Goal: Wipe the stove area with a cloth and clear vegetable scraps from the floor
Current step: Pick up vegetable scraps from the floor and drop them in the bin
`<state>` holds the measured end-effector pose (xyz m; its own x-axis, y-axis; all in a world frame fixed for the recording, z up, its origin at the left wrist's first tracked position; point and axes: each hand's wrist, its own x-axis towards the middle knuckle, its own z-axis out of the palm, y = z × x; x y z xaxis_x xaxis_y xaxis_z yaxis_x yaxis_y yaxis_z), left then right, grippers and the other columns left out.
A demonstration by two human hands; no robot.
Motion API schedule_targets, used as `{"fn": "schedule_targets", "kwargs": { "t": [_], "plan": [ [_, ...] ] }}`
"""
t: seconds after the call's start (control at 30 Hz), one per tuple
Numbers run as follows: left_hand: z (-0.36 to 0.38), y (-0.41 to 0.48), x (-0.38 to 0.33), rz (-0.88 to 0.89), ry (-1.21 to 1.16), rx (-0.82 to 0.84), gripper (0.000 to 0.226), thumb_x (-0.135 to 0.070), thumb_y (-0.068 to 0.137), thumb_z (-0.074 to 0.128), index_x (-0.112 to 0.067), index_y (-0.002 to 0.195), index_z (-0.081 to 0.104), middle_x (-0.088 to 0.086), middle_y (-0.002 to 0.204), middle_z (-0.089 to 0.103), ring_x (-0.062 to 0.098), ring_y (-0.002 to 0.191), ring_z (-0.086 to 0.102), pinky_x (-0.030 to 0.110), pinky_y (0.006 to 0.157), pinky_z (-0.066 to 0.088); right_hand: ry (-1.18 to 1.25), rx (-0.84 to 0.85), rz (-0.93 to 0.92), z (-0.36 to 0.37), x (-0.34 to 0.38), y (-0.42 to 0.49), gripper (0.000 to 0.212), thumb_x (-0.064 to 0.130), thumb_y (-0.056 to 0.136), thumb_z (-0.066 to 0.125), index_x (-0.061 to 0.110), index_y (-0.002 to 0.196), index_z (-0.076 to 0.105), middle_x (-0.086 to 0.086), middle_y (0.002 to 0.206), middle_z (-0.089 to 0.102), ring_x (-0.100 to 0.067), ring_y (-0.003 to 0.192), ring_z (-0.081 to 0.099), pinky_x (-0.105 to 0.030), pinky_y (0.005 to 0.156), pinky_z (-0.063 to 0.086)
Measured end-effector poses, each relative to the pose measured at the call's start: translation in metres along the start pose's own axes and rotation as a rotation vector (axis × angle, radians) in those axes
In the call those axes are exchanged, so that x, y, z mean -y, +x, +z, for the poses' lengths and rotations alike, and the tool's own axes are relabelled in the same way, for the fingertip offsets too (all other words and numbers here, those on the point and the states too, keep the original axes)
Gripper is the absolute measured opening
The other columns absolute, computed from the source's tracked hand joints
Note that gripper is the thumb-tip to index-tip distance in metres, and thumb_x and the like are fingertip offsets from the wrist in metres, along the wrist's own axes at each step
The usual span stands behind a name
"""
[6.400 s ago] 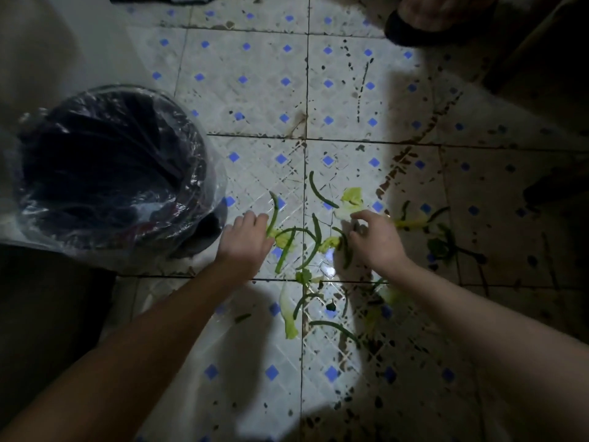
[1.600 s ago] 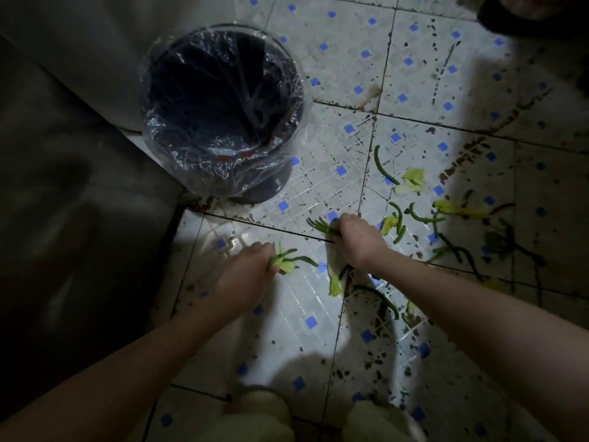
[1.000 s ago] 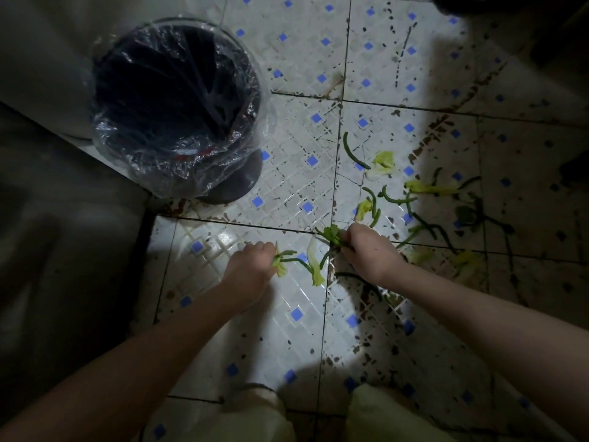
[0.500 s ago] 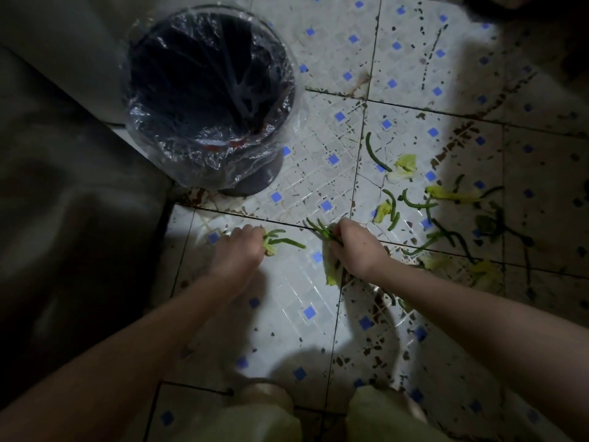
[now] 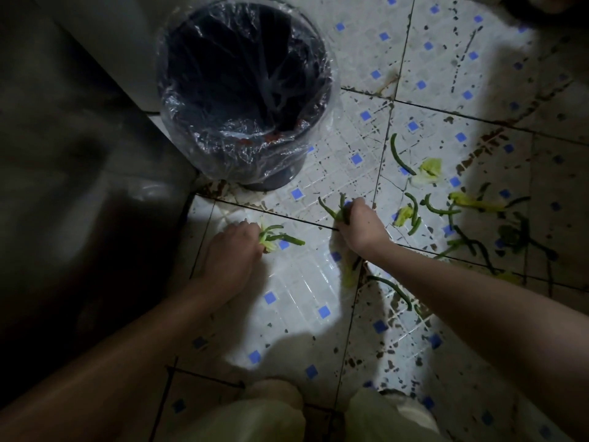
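Note:
My left hand [image 5: 231, 250] is closed around a small bunch of green stems and pale leaf bits [image 5: 274, 239], low over the tiled floor. My right hand [image 5: 360, 224] grips another bunch of green stems [image 5: 334, 210] that stick out toward the bin. A dark round bin [image 5: 245, 90] lined with a clear plastic bag stands just beyond both hands. More vegetable scraps [image 5: 446, 212], green stems and yellowish leaves, lie scattered on the floor to the right. One long stem [image 5: 392, 287] lies under my right forearm.
The floor [image 5: 306, 301] is white tile with small blue squares and dark stains. A dark cabinet side [image 5: 83, 186] fills the left. My light-coloured knees [image 5: 274, 416] show at the bottom edge. The far right is in shadow.
Both hands have gathered scraps off the floor and shifted up and left toward the bin. The leaf that hung below my right hand now lies behind my wrist.

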<state>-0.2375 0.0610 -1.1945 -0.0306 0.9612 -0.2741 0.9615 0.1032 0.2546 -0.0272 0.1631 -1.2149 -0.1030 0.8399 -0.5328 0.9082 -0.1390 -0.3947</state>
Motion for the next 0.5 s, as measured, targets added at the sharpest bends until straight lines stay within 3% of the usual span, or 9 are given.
{"fn": "schedule_targets", "kwargs": {
  "t": [0.2,0.37,0.5],
  "plan": [
    [-0.002,0.003,-0.006,-0.004,-0.011,0.053,0.010,-0.023,0.093,0.053,-0.014,0.097,0.053,0.007,0.103,0.058,0.026,0.097,0.054,0.035,0.076,0.038,-0.024,0.062,-0.049,0.004,0.006,-0.002,0.015,0.017,0.092,0.053,0.014,0.100,0.066,-0.010,0.100,0.066,-0.030,0.095,0.063,-0.041,0.083,0.053],
    [-0.004,0.005,-0.011,0.008,0.017,0.070,0.012,-0.024,0.093,0.052,-0.014,0.100,0.052,0.006,0.104,0.058,0.025,0.098,0.052,0.032,0.077,0.034,-0.155,0.096,-0.094,0.003,0.005,-0.007,0.014,0.016,0.093,0.048,0.017,0.086,0.061,-0.010,0.094,0.062,-0.032,0.092,0.060,-0.037,0.077,0.048],
    [-0.005,0.006,-0.014,0.013,0.051,0.075,0.016,-0.025,0.094,0.050,-0.013,0.104,0.053,0.007,0.105,0.058,0.026,0.097,0.053,0.033,0.076,0.033,-0.053,0.049,-0.072,-0.005,-0.004,-0.011,0.015,0.023,0.095,0.053,0.011,0.085,0.055,-0.012,0.091,0.060,-0.032,0.085,0.058,-0.037,0.073,0.048]
  ]
}}
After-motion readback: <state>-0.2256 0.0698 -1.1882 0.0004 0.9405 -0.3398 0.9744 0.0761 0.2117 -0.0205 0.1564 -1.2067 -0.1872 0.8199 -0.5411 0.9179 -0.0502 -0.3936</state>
